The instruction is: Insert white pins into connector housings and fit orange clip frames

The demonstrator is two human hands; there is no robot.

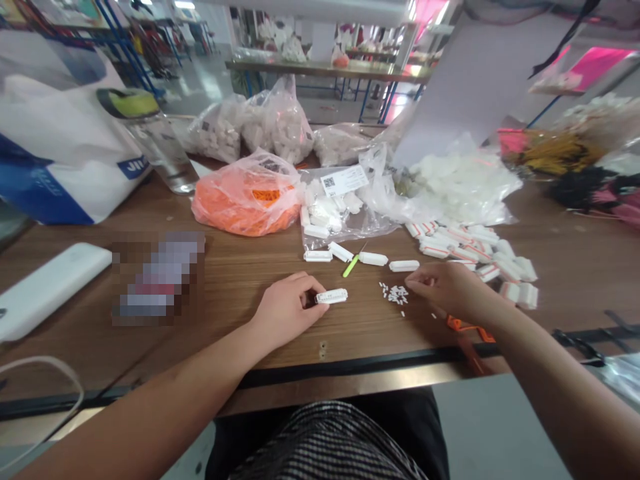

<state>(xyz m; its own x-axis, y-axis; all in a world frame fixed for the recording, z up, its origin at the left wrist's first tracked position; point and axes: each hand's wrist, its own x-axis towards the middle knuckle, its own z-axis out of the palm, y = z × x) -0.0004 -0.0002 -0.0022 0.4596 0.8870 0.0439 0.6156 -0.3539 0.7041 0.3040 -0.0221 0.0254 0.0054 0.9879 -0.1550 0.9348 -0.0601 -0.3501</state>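
Between thumb and fingers, my left hand [287, 307] pinches a small oblong white plastic casing [334, 296] just above the table. My right hand [447, 288] is at the right with its fingers pressed together; what is between the fingertips, if anything, is hidden. Its fingertips lie close to the end of another white casing [403, 265] and beside a small heap of tiny white pieces [397, 294]. More casings lie in a row behind, including a white casing [374, 259]. Among them rests a thin tool with a lime-green handle [351, 266].
Many white casings with orange strips [463, 250] are piled at right. Behind stand an orange-filled bag [247, 200], a clear bag of white parts [327, 207] and a bottle [160, 143]. Orange pieces [470, 327] lie near the front edge; a white power bank [55, 287] is left.
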